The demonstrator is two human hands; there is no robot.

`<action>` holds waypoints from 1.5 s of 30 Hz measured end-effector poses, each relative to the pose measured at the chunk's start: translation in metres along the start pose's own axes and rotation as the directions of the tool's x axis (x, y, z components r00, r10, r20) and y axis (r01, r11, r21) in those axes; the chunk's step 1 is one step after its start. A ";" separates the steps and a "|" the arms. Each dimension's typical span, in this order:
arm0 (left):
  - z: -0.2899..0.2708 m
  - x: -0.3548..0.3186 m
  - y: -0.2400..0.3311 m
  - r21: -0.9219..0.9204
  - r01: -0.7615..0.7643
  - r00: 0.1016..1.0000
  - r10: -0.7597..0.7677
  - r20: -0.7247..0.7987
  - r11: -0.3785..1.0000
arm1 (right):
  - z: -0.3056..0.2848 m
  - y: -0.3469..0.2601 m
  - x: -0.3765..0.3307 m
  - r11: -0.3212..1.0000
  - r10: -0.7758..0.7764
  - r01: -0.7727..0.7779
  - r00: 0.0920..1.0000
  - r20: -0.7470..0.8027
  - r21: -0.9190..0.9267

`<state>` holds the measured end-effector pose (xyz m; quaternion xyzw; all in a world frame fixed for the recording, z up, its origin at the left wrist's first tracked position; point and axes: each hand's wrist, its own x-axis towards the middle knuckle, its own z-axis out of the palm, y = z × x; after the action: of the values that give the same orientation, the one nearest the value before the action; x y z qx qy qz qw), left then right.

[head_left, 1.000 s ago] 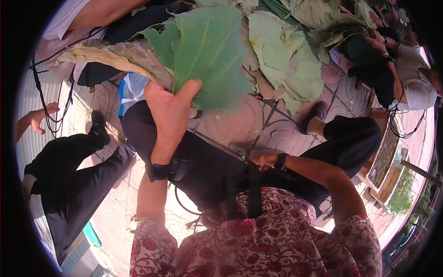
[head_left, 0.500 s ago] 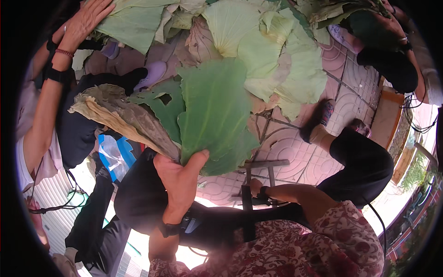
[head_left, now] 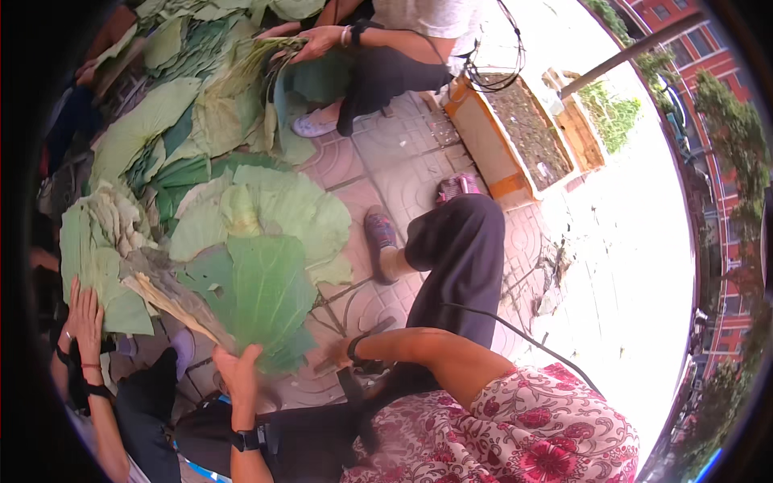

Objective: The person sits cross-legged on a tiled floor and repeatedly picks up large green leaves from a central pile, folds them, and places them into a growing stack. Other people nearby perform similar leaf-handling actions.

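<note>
In my left hand (head_left: 237,375) is a small stack of large lotus leaves, pinched at the lower edge between thumb and fingers. A green leaf (head_left: 270,294) faces up on its right side. A brown, dried and curled leaf (head_left: 181,291) sticks out to the left. My right hand (head_left: 326,356) is low beside a dark bar frame (head_left: 378,328), right of the held leaves. Its fingers are blurred, so their grip does not show. Just beyond the held leaves, pale green lotus leaves (head_left: 310,205) lie spread on a heap.
Across the heap, a person's hands (head_left: 318,42) hold a bunch of leaves. At the left, another person's hand (head_left: 84,314) rests on a leaf. Planter boxes with soil (head_left: 523,129) stand at the upper right. Patterned paving (head_left: 403,145) lies between.
The view has swung to the right, showing more of the planters and street. My left hand still holds the leaves. My right hand shifted slightly toward them and is blurred.
</note>
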<state>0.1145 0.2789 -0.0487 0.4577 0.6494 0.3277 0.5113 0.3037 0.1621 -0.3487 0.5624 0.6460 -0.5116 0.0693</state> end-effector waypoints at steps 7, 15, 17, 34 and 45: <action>0.045 -0.017 0.041 -0.165 0.003 0.999 0.003 0.035 0.986 | -0.070 0.027 -0.031 0.957 0.224 -0.159 0.938 -0.266 0.245; 0.006 0.019 -0.016 -0.100 0.055 0.998 -0.053 0.030 0.993 | -0.064 0.037 -0.037 0.901 0.302 -0.171 0.908 -0.292 0.399; -0.002 0.023 -0.031 -0.035 0.186 0.983 -0.185 0.013 0.982 | -0.068 0.036 -0.036 0.890 0.308 -0.164 0.904 -0.297 0.425; 0.014 0.045 -0.031 0.061 0.268 0.955 -0.273 0.111 0.961 | -0.117 -0.006 -0.037 0.911 0.275 -0.072 0.841 -0.466 0.406; 0.032 0.017 0.016 -0.282 0.195 0.973 -0.149 0.176 0.940 | -0.303 0.042 -0.107 0.996 -0.075 0.083 0.971 -0.229 0.027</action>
<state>0.1482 0.2994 -0.0487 0.3409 0.5892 0.3396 0.6491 0.5221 0.3092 -0.1604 0.5923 0.6621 -0.4577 -0.0358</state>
